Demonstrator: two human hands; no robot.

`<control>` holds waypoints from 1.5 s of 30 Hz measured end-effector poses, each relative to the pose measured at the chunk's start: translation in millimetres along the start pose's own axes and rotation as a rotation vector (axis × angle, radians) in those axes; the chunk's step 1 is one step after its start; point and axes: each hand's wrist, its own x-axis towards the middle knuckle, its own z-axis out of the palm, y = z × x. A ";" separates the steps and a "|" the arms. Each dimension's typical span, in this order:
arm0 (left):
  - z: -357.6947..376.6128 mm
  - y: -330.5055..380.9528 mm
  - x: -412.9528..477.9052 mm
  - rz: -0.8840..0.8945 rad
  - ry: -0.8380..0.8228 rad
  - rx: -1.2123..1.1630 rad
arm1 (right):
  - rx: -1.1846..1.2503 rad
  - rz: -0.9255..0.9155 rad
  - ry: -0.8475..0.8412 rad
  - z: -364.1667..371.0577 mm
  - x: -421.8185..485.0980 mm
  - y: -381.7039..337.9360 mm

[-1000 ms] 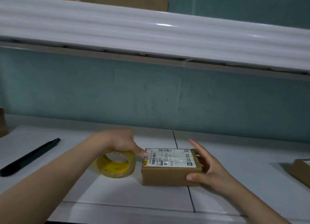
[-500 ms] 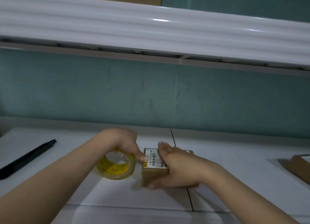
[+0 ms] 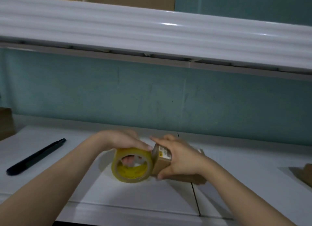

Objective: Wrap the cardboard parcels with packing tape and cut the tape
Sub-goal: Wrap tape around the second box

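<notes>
Your left hand [image 3: 123, 141] curls over the tape roll [image 3: 133, 168] on the desk [image 3: 135, 197], fingers [image 3: 128, 159] hooked into its core. Your right hand [image 3: 180, 158] clasps the parcel [image 3: 162, 165], fingers on top and thumb underneath, holding it tilted on edge against the roll. A black tool [image 3: 35, 156] lies at the left.

Illumination is dim and cool, falling from above. The glossy white ribbed shelf edge [image 3: 168, 28] carries narrow glare streaks toward its right end. The white tabletop [image 3: 152, 197] shows soft shadows beside the yellowish translucent roll of packing tape [image 3: 133, 165] and under both forearms. The right hand [image 3: 179, 158] and the brown cardboard parcel [image 3: 161, 165] it grips are smeared by blur. The shelf line bows from lens distortion.
</notes>
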 end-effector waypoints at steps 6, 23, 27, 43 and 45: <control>-16.2 -0.7 -20.2 0.260 0.062 -0.443 | 0.379 -0.064 0.207 -31.3 -15.5 10.6; 22.9 20.8 3.9 0.068 0.161 -0.124 | 1.452 -0.056 0.444 6.9 -26.7 1.5; 18.3 24.8 7.3 0.019 0.120 -0.071 | 1.145 0.047 0.241 -17.1 -34.4 2.8; 23.5 26.6 2.6 -0.007 0.125 -0.036 | -0.305 0.021 -0.298 -68.5 4.3 -42.9; 24.1 23.3 0.9 -0.007 0.148 -0.059 | -0.305 0.021 -0.293 -71.5 7.1 -36.2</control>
